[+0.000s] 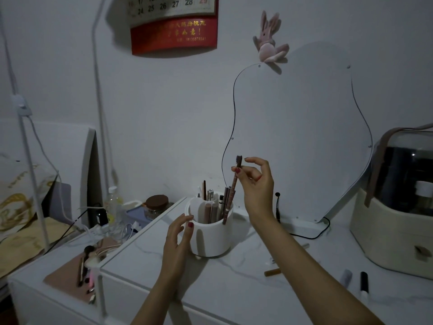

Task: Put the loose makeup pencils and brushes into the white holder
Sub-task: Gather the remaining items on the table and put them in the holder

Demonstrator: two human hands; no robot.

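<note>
Your left hand [177, 240] rests against the left side of the white holder [210, 233], fingers loosely spread. Your right hand [255, 181] pinches a brown brow pencil [230, 195] above the holder, its lower end inside among several upright pencils and brushes [210, 202]. Loose pencils [363, 283] lie right of the holder.

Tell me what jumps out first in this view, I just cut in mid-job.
The right hand at centre pinches a brown brow pencil near its brush end, its lower tip dipping into the white holder, while the left hand steadies the holder's side. Behind them a wavy-edged mirror leans on the wall, with a red calendar above. Loose pencils, such as a black one, lie on the table at right.
</note>
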